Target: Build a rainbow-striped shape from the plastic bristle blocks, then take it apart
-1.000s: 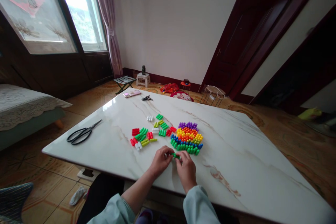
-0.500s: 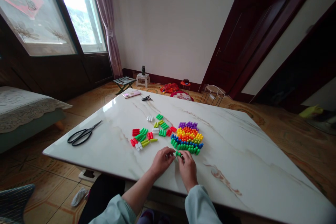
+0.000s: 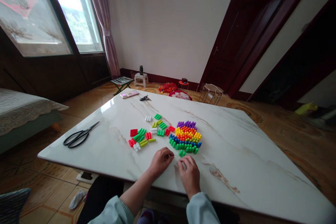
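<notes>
White marble-patterned table with black-handled scissors, pink phone, black cutters, multicoloured pieces.

My palms are turned from view, and whether my left fingertips touch each other is too small to tell; the chair past the table's near left corner and my sleeves are cut off by the bottom edge
</notes>
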Demonstrator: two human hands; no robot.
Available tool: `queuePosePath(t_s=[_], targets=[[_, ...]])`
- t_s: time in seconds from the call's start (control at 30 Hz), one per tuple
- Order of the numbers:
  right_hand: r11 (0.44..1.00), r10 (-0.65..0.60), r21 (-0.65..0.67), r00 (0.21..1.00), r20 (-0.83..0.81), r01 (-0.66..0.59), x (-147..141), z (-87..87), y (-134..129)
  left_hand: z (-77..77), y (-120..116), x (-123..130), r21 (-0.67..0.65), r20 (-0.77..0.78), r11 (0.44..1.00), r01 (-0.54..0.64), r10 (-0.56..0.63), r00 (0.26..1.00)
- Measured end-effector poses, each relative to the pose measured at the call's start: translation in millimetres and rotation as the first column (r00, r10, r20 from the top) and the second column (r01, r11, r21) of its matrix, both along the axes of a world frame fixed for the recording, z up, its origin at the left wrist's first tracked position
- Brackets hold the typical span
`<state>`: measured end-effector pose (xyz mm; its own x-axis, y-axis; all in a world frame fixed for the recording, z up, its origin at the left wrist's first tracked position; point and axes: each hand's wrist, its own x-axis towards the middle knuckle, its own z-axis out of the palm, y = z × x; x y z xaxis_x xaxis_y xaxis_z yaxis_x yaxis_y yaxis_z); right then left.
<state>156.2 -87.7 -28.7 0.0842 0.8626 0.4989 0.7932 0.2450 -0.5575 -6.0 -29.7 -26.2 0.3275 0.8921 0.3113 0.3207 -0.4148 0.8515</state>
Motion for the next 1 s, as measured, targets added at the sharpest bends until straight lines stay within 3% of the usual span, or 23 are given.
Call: queuePosePath(t_s=[0.1, 0.7, 1.0], targets=[[0.999, 0.018, -0.049, 0.999, 0.050, -0.016, -1, -1.5, 3, 1.6, -1, 0, 0.002, 0.004, 1.000, 0.000, 0.000, 1.000], [0.998, 0.009, -0.066, 0.980, 0.197, 0.004, -13, -2.3, 19, 2.2, 0, 0, 0.017, 0.000, 1.000, -0.007, 0.007, 1.000], [0.996, -0.019, -0.084, 0.987, 0.160, 0.032, -18, -1.9, 26, 4.3, -1, -1, 0.009, -0.011, 1.000, -0.011, 0.011, 1.000]])
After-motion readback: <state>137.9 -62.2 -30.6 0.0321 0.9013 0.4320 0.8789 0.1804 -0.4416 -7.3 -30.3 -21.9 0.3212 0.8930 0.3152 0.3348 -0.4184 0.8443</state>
